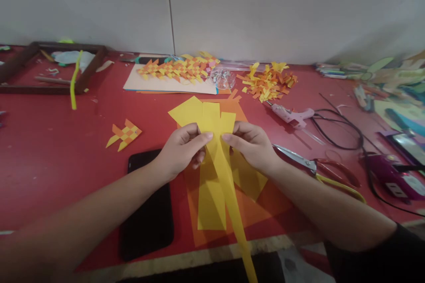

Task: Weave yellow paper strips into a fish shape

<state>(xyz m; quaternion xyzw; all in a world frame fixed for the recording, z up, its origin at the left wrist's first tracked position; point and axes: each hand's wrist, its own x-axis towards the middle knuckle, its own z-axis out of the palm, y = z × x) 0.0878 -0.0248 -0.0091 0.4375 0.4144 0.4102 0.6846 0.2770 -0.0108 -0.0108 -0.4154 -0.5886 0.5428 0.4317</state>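
Between my two hands is a yellow paper strip (233,199), its long tail hanging down past the table's front edge. My left hand (186,146) pinches it from the left with thumb and fingers, and my right hand (250,143) pinches it from the right. Under and around it lie more yellow paper pieces (211,203) on orange paper sheets (195,225). Left of my left hand rests a small woven paper fish (128,134) in orange and yellow. Scissors (299,159) with red and yellow handles lie beyond my right forearm.
A black phone (148,216) lies under my left forearm. Several woven fish (179,69) sit on a pad at the back, beside a pile of paper scraps (268,82). A pink glue gun (292,115) with its cord, a purple device (396,177) and a wooden frame (53,90) are around.
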